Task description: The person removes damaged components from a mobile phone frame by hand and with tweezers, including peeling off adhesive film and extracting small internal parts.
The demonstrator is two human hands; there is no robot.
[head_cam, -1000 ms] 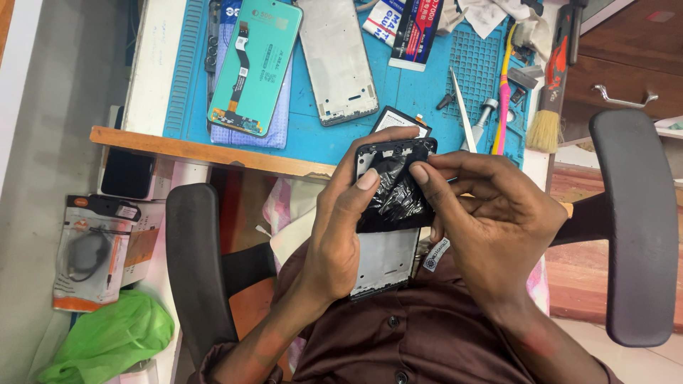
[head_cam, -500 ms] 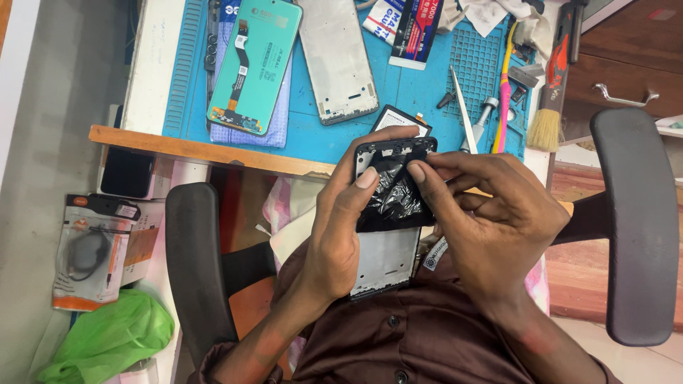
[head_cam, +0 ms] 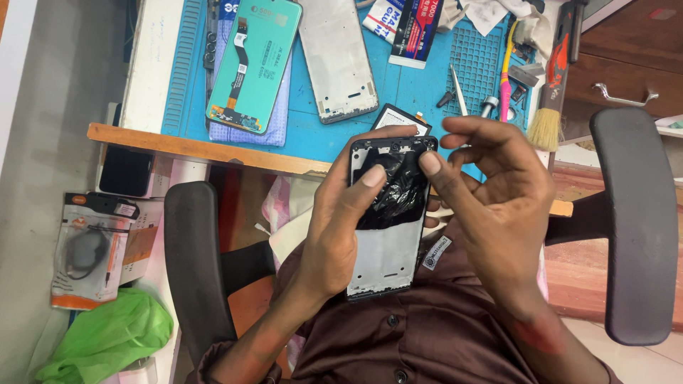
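Phone frame [head_cam: 388, 235] sits out front of the bench [head_cam: 213, 146] edge, over the lap, left hand [head_cam: 341, 227] on its left side, right hand [head_cam: 491, 185] on its right. Up on the bench mat [head_cam: 420, 85]: screen panel [head_cam: 252, 64] at left, bare middle frame [head_cam: 338, 57] just right of it, tweezers [head_cam: 459, 99] further right, brush [head_cam: 551, 92] at the far right edge.

A dark brown buttoned shirt [head_cam: 427, 334] with sleeves pushed up the forearms.
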